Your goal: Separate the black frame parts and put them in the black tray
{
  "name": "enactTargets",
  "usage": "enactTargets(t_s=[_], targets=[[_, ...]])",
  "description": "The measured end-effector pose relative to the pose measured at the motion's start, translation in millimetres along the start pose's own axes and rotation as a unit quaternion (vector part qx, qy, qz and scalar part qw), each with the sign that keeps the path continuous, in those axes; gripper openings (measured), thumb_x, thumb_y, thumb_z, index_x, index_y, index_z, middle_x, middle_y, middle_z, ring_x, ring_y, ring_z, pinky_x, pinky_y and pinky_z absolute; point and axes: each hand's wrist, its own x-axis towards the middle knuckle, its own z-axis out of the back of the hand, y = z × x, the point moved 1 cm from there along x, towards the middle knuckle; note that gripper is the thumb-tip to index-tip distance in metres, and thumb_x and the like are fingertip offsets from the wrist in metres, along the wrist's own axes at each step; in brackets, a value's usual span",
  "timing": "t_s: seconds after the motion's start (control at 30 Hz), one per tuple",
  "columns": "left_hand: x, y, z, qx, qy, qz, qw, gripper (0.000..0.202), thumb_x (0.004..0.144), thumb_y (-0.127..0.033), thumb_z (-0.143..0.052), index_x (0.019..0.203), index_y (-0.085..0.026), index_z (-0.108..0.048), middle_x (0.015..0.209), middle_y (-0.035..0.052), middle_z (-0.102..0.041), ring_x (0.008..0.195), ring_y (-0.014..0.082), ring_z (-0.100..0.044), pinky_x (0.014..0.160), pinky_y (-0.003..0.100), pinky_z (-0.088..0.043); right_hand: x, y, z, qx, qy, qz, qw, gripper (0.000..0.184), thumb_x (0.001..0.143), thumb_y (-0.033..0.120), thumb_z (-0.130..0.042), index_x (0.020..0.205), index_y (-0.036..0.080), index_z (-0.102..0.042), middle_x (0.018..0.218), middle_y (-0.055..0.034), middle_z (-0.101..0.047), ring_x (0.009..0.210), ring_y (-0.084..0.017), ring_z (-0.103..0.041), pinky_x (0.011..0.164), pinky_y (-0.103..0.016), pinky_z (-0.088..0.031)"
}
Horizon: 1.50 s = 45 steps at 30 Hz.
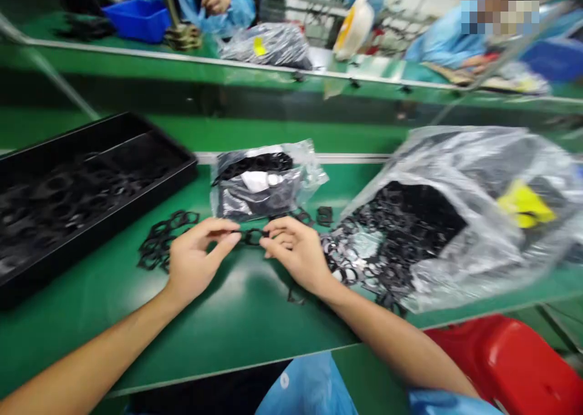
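Observation:
Between my two hands is a small black ring-shaped part (252,237), held above the green table. My left hand (197,254) pinches its left end with thumb and forefinger. At the other end, my right hand (296,251) has thumb and fingers closed on the part. A loose pile of similar black parts (166,236) lies just left of my left hand. Right of my right hand, many black parts (392,251) spill from a large clear plastic bag (483,160). One thin dark piece (296,298) rests on the table below my right hand.
A black tray (104,211) of dark parts stands at left. Behind my hands lies a clear bag (264,184) with black parts. A small black block (325,216) sits beside it. A red stool (514,360) is at lower right. Co-workers in blue sit across the bench.

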Motion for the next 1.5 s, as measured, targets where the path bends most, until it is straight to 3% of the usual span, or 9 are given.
enactTargets(t_s=[0.2, 0.47, 0.83, 1.17, 1.33, 1.5], targets=[[5, 0, -2.4, -0.086, 0.039, 0.012, 0.995, 0.008, 0.081, -0.025, -0.078, 0.087, -0.019, -0.076, 0.085, 0.0023, -0.072, 0.072, 0.0125, -0.07, 0.068, 0.023, -0.062, 7, 6, -2, 0.043, 0.034, -0.026, 0.998, 0.032, 0.075, 0.039, -0.085, 0.094, 0.017, -0.073, 0.076, -0.0013, -0.069, 0.065, -0.016, -0.073, 0.067, -0.028, -0.06], [4, 1, -3.1, -0.077, 0.022, 0.051, 0.995, 0.012, 0.078, -0.027, -0.081, 0.086, -0.018, -0.077, 0.08, 0.0017, -0.076, 0.068, 0.0122, -0.071, 0.064, 0.021, -0.06, 7, 12, -4, 0.073, 0.047, -0.06, 0.994, 0.039, 0.066, 0.041, -0.092, 0.086, 0.016, -0.071, 0.078, -0.0022, -0.071, 0.065, -0.016, -0.076, 0.067, -0.027, -0.062], [3, 1, -5.0, -0.059, -0.01, 0.061, 0.996, 0.021, 0.079, -0.036, -0.081, 0.081, -0.017, -0.073, 0.073, 0.0016, -0.074, 0.064, 0.013, -0.071, 0.061, 0.023, -0.06, 7, 11, -4, 0.07, 0.053, -0.053, 0.995, 0.038, 0.067, 0.043, -0.091, 0.085, 0.017, -0.069, 0.076, -0.0011, -0.07, 0.066, -0.017, -0.076, 0.066, -0.026, -0.062], [0, 0, -3.3, -0.008, -0.004, 0.02, 1.0, 0.016, 0.083, -0.032, -0.078, 0.082, -0.017, -0.073, 0.076, 0.0008, -0.073, 0.065, 0.0118, -0.068, 0.062, 0.022, -0.057, 6, 10, -3, 0.068, 0.059, -0.052, 0.995, 0.038, 0.069, 0.043, -0.09, 0.088, 0.017, -0.069, 0.079, -0.0016, -0.071, 0.068, -0.017, -0.077, 0.069, -0.026, -0.063], [1, -2, -3.4, 0.007, 0.001, -0.023, 1.0, 0.011, 0.085, -0.028, -0.077, 0.082, -0.019, -0.073, 0.086, 0.0025, -0.071, 0.081, 0.0144, -0.069, 0.074, 0.026, -0.06, 5, 11, -4, 0.062, 0.066, -0.053, 0.995, 0.041, 0.069, 0.046, -0.09, 0.09, 0.018, -0.069, 0.077, -0.0026, -0.073, 0.07, -0.018, -0.078, 0.071, -0.03, -0.064], [-1, -5, -5.7, -0.001, 0.003, -0.039, 0.999, 0.01, 0.086, -0.028, -0.076, 0.083, -0.019, -0.073, 0.091, 0.0034, -0.07, 0.085, 0.014, -0.069, 0.073, 0.024, -0.061, 3, 11, -6, 0.034, 0.055, -0.036, 0.997, 0.042, 0.066, 0.049, -0.09, 0.084, 0.019, -0.068, 0.073, -0.001, -0.072, 0.064, -0.016, -0.075, 0.062, -0.026, -0.062]])
